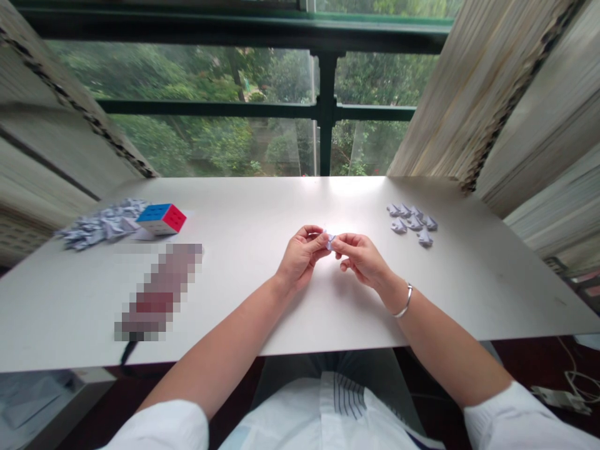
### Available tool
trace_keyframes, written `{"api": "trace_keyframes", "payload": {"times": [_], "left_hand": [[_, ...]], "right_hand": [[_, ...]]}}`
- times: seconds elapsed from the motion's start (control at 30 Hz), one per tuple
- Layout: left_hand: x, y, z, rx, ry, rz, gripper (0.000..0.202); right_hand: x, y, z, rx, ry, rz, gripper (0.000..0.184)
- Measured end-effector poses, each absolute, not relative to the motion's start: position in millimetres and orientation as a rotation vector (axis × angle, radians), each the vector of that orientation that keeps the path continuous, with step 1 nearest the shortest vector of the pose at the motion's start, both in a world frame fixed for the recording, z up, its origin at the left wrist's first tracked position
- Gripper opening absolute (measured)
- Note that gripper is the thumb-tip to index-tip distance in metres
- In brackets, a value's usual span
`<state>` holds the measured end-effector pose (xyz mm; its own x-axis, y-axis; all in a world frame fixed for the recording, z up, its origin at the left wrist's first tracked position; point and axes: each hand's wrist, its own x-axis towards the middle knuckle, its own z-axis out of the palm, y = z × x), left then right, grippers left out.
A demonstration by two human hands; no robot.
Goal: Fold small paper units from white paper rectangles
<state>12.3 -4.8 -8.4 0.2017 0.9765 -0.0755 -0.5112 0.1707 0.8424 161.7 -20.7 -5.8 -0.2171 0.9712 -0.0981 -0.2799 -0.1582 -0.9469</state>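
Between my two hands, over the middle of the table, is a small folded piece of white paper (pixel 330 241). My left hand (pixel 304 253) pinches it from the left with thumb and fingers. From the right, my right hand (pixel 360 255) grips its other side between thumb and forefinger, the lower fingers curled. Much of the paper is hidden behind the fingertips. To the right lies a group of small folded paper pieces (pixel 414 220), several of them, spaced apart from my right hand.
The white table (pixel 225 337) runs up to a window. At its left lie a heap of folded papers (pixel 100 225), a puzzle cube (pixel 162 219) against it, and a blurred-out flat object (pixel 159 290) with a black strap. Curtains (pixel 435 94) hang at both sides.
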Motion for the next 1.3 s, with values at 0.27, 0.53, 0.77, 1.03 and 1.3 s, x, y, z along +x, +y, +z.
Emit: {"api": "trace_keyframes", "payload": {"times": [0.27, 0.53, 0.77, 1.03, 1.3], "left_hand": [[17.4, -6.1, -12.4, 0.887, 0.789, 1.304, 0.046], [13.6, -2.7, -13.9, 0.942, 0.771, 1.330, 0.045], [15.0, -2.7, -14.9, 0.920, 0.761, 1.376, 0.043], [18.6, -3.3, -18.3, 0.941, 0.754, 1.439, 0.041], [21.0, -7.2, -18.6, 1.046, 0.789, 1.461, 0.036]], "right_hand": [[155.2, -20.4, -9.1, -1.055, -1.126, 1.295, 0.036], [156.9, -20.5, -13.3, -1.049, -1.247, 1.209, 0.035], [153.7, -20.9, -11.1, -1.039, -1.173, 1.274, 0.037], [153.2, -21.5, -9.3, -1.034, -1.081, 1.320, 0.038], [154.6, -16.6, -13.1, -1.039, -1.025, 1.231, 0.032]]}}
